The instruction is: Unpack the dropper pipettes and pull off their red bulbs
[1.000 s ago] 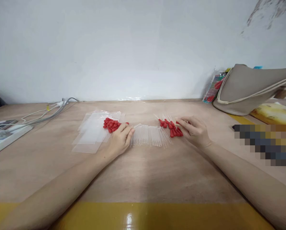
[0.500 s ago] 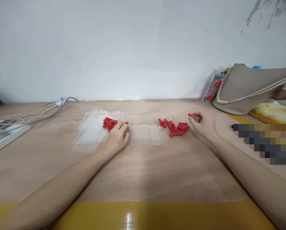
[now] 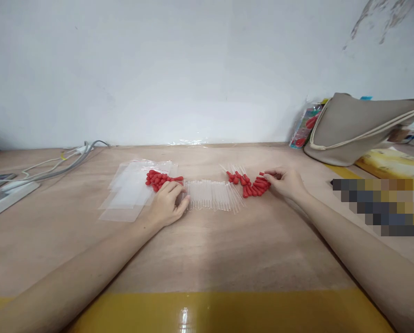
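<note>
My right hand pinches a red rubber dropper bulb at the right end of a group of red bulbs. Just left of these, more red bulbs are fitted on thin clear tubes that point away from me. Across the middle lies a row of thin clear dropper tubes, side by side. At its left end my left hand rests with thumb and forefinger apart; I see nothing held in it. Behind that hand a pile of red bulbs sits on clear plastic bags.
A power strip with cables is at the left. At the right stand a grey bag, a clear packet with red items and a yellow pack. Yellow tape runs along the front edge.
My right hand has moved left and brought its red bulb down to the right-hand group. My left thumb and forefinger have spread apart at the row's end. The view has shifted slightly.
</note>
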### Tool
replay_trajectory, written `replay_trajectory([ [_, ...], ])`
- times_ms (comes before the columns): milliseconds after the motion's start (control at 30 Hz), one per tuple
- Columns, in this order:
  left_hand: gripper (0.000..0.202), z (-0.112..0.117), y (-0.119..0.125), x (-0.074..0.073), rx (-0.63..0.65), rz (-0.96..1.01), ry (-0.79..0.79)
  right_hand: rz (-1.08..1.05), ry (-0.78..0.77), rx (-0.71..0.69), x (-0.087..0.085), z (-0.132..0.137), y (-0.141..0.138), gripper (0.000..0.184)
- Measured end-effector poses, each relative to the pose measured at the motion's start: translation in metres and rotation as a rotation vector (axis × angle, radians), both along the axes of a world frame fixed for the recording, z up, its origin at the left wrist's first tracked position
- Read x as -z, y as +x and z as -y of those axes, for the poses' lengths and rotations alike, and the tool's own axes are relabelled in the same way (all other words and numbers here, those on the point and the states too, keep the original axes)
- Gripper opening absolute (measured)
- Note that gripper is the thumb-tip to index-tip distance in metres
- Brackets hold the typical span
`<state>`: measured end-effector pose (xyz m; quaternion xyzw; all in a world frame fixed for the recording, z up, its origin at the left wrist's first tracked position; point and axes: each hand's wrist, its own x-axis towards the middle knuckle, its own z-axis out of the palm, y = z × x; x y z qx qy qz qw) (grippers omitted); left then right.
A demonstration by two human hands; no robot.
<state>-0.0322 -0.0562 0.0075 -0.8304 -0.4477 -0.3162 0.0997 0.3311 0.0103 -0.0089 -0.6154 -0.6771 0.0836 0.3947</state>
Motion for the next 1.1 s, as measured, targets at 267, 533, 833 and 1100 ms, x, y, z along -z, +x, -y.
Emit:
replay_trajectory([
  [267, 0.009, 0.027, -0.038, 0.000, -0.037, -0.009, 0.039, 0.064, -0.075, 0.117, -0.005, 0.002, -0.002, 0.037],
  [533, 0.009, 0.025, -0.026, 0.000, 0.074, -0.037, 0.014, 0.141, 0.027, -0.058, -0.021, 0.009, -0.034, 0.025],
  [833, 0.013, 0.019, 0.000, -0.011, 0.108, -0.082, -0.017, 0.347, -0.067, -0.008, -0.034, -0.005, -0.076, 0.030],
  [1100, 0.013, 0.020, 0.002, -0.012, 0.122, -0.063, 0.000, 0.208, -0.222, -0.007, -0.037, -0.004, -0.084, 0.030],
])
